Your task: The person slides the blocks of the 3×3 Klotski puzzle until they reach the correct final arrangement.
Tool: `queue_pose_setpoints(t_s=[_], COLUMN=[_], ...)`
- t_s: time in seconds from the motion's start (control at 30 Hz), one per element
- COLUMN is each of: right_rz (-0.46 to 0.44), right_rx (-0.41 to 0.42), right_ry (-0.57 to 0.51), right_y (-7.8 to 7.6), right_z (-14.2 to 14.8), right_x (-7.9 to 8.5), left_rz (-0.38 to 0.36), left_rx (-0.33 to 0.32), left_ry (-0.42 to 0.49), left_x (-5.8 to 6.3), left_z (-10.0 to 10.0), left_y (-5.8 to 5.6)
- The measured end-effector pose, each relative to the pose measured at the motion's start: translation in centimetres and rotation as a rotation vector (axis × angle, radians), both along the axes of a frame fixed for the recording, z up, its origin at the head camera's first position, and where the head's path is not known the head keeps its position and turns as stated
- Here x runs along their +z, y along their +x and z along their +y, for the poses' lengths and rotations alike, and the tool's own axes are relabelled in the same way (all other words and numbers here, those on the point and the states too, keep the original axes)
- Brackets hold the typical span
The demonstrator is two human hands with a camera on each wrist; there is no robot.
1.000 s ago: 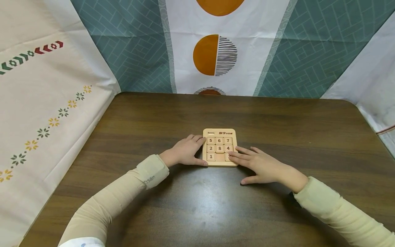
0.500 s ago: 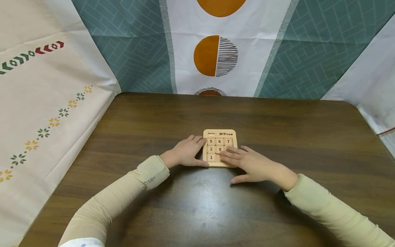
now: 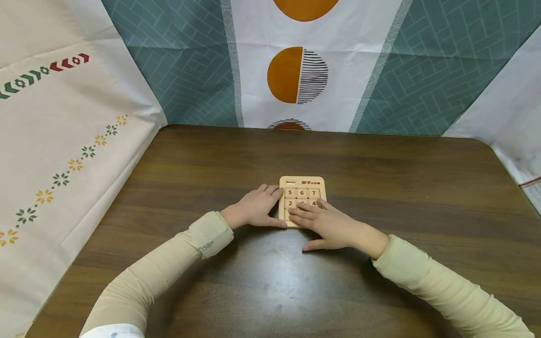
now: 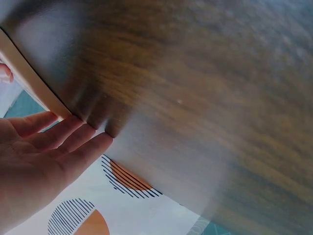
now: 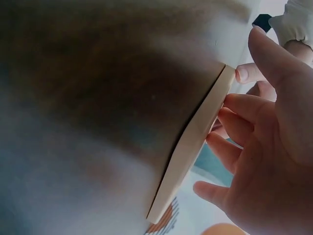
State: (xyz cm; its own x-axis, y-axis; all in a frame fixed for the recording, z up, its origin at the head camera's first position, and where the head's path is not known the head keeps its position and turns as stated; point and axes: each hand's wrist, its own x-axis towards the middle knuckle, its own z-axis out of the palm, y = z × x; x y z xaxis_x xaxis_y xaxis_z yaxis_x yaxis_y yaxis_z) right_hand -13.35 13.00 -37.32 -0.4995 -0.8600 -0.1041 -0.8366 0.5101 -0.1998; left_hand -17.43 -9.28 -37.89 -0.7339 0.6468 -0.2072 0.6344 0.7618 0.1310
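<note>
A light wooden number sliding puzzle (image 3: 313,183) lies flat on the table, its numbered tiles set in rows inside a raised frame. Along its left side, my left hand (image 3: 258,206) touches the frame, with fingertips at the upper left edge and the thumb at the lower left corner. In the left wrist view those fingers (image 4: 83,147) reach out nearly straight. My right hand (image 3: 331,226) lies across the lower tiles with extended fingers, its thumb apart on the table. Tiles 5, 6, 7 and 2 show; the bottom row is mostly hidden. The right wrist view shows fingertips (image 5: 232,100) at the puzzle's face.
The dark wood-grain table (image 3: 211,155) extends around the puzzle on all sides. Behind it hangs a teal and white patterned cloth (image 3: 313,117), and a cream cloth with flower motifs (image 3: 84,188) covers the left side.
My right hand has moved left over the puzzle's lower rows, its fingertips passing from the right column to the left one. My left hand stays in place at the frame.
</note>
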Motion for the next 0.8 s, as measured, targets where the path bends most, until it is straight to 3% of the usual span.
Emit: queue_pose_setpoints(t_s=[0.8], right_rz=[0.002], right_rx=[-0.022], right_ry=[0.007], right_y=[0.3], right_z=[2.1], right_x=[-0.1], left_rz=[0.000], left_rx=[0.000], left_ry=[-0.018], left_x=[0.0], left_z=[0.1], left_y=[0.0])
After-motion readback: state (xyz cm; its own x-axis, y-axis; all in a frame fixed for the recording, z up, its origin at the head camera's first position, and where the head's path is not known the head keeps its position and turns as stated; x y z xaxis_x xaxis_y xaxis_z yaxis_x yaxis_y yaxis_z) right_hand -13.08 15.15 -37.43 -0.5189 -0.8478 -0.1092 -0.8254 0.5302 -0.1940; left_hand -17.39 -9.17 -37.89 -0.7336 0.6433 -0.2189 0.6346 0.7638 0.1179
